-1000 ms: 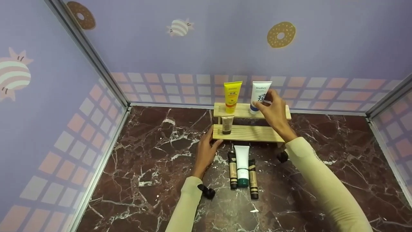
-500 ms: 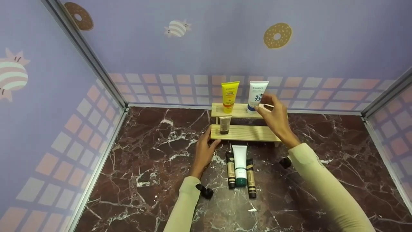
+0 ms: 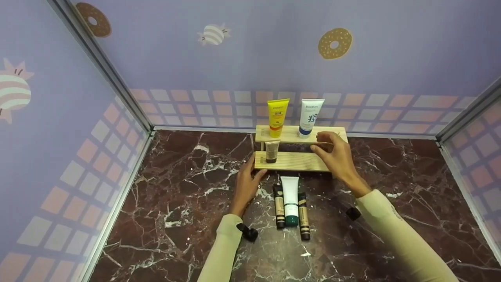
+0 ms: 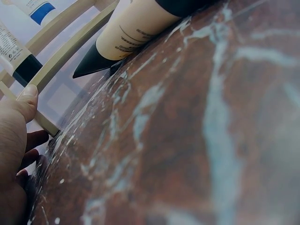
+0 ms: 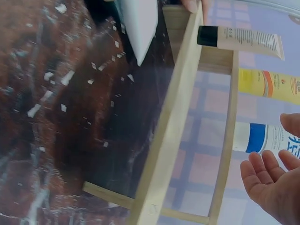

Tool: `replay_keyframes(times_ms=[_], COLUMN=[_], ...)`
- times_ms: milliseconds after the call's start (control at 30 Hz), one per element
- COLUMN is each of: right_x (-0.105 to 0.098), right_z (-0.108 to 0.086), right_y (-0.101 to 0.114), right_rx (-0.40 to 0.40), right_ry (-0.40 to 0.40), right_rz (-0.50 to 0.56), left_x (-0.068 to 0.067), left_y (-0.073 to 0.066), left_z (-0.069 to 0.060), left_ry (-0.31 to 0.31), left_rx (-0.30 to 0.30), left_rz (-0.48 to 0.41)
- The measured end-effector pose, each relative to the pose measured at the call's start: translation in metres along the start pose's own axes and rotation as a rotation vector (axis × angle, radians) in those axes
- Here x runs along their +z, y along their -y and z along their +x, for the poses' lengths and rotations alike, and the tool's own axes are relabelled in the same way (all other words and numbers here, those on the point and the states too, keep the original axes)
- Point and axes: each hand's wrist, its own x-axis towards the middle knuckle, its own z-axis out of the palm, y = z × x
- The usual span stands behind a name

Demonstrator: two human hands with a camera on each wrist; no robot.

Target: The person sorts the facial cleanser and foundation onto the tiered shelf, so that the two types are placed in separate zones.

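A two-tier wooden display rack [image 3: 299, 160] stands near the back wall. My left hand [image 3: 245, 188] grips the left end of its lower tier, the thumb [image 4: 29, 96] on the front edge. My right hand [image 3: 338, 160] hovers before the rack's right part with fingers loosely bent, holding nothing. On the upper tier a yellow tube [image 3: 278, 117] and a white tube with a blue band [image 3: 311, 117] stand upright on their caps. The right wrist view shows my fingers apart from that white tube [image 5: 257, 137]. A small beige tube with a dark cap [image 3: 272, 152] stands on the lower tier's left.
Before the rack, a white tube with a green cap [image 3: 290, 197] lies on the dark marbled tabletop [image 3: 188, 219]. A black-and-gold tube [image 3: 279, 207] lies on its left, another black-and-gold tube [image 3: 304, 217] on its right. Purple patterned panels [image 3: 266, 47] enclose the back and sides.
My right hand has let go of the white tube with the blue band and drawn down toward me. That tube stays standing on the upper tier. My left hand keeps its place on the rack.
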Motion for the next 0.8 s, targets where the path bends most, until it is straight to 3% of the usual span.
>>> replay_keyframes(times_ms=[200,800], right_x=[0.001,0.009], right_z=[-0.018,-0.065], right_y=[-0.002,-0.017], right_rx=[0.014,0.069], right_ry=[0.023,0.087], right_rz=[-0.067,-0.001], left_x=[-0.001,0.0], left_y=[0.001,0.0], left_z=[0.0,0.001], left_ry=[0.001,-0.006], left_rx=[0.0,-0.02], left_rz=[0.005,0.028])
